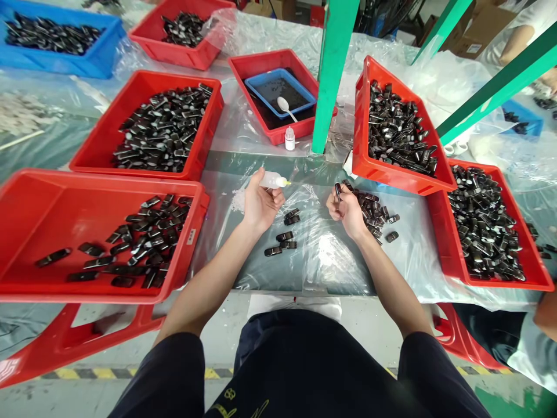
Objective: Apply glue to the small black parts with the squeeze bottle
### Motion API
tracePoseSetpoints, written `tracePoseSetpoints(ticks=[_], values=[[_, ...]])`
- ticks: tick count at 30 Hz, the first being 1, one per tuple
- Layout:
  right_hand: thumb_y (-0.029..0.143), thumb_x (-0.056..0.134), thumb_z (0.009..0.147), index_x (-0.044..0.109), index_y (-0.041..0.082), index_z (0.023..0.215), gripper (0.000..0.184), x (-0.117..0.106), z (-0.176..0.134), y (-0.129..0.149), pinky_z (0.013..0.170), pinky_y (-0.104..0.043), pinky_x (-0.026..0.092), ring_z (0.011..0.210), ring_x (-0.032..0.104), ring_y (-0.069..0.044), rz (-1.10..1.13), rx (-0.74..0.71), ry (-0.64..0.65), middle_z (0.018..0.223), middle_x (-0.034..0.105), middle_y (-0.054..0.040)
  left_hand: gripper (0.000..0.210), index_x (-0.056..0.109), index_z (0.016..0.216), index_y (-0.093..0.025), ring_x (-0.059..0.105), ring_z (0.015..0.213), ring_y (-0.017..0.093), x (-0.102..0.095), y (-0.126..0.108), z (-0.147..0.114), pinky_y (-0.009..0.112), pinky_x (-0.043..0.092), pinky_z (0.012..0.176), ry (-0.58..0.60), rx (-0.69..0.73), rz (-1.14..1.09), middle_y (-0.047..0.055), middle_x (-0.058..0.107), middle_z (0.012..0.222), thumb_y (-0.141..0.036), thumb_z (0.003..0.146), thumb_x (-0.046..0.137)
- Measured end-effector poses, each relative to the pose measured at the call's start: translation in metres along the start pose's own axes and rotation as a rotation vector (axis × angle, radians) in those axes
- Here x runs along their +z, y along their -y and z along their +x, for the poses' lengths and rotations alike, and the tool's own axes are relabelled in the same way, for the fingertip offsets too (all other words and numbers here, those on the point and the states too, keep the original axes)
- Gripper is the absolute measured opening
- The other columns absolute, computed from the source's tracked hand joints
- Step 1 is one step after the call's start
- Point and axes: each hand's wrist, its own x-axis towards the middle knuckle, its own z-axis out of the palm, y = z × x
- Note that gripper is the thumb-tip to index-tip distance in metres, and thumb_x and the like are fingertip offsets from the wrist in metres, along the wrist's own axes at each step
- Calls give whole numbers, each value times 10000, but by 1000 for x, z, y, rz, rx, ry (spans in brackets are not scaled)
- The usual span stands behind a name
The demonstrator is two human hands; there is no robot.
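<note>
My left hand (262, 204) is closed around a small white squeeze bottle (273, 180), whose thin yellowish tip points right. Between the fingers of my right hand (347, 210) is a small black glossy part (337, 191), held upright. A loose pile of similar black parts (375, 212) lies on the plastic-covered table, partly hidden behind my right hand and wrist. Closer to my body, between my forearms, several more black parts (285, 237) lie in a small group.
Red bins of black parts stand on the left (100, 232) and right (483, 232). Behind my hands rises a green post (333, 75). Near it stand a small dropper bottle (289, 139) and a blue tray (261, 87) with a white spoon (284, 105). Another person's arm shows at far right.
</note>
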Motion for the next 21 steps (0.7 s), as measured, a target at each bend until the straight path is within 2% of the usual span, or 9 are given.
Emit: tracePoseSetpoints(ticks=[6,10,14,18,21], values=[[481,628,756,489,270,997,349,0,-1,1,487,-245,149,497,328,-100,50,-1,-8,678,482,70,491,594,765,-211,428,411,66,1,-1,-1,226,353,404,-3,8,12,-50,489,532,-655,873,775],[676,656,826,497,270,976,461,1,0,0,470,-245,155,470,330,-88,39,12,-20,683,461,71,487,598,757,-212,428,411,67,1,-1,-2,228,356,404,-9,8,14,-47,492,533,-650,875,775],[837,651,814,456,266,872,606,1,2,-3,446,-243,159,459,321,-82,1,10,-43,673,469,61,487,610,755,-204,431,407,63,2,0,-2,226,360,404,-10,10,21,-45,499,533,-647,876,775],[825,665,829,512,260,876,587,-1,4,-8,452,-240,202,490,361,-93,-111,-26,-39,701,487,48,493,611,758,-203,431,405,63,2,0,-2,221,357,399,-8,-1,0,-49,487,525,-652,869,780],[744,581,917,553,255,876,492,-3,4,-12,504,-257,274,553,366,-122,-307,-142,-54,692,445,43,485,610,768,-206,425,405,66,2,0,-2,224,358,398,-7,-4,-7,-47,489,526,-650,879,772]])
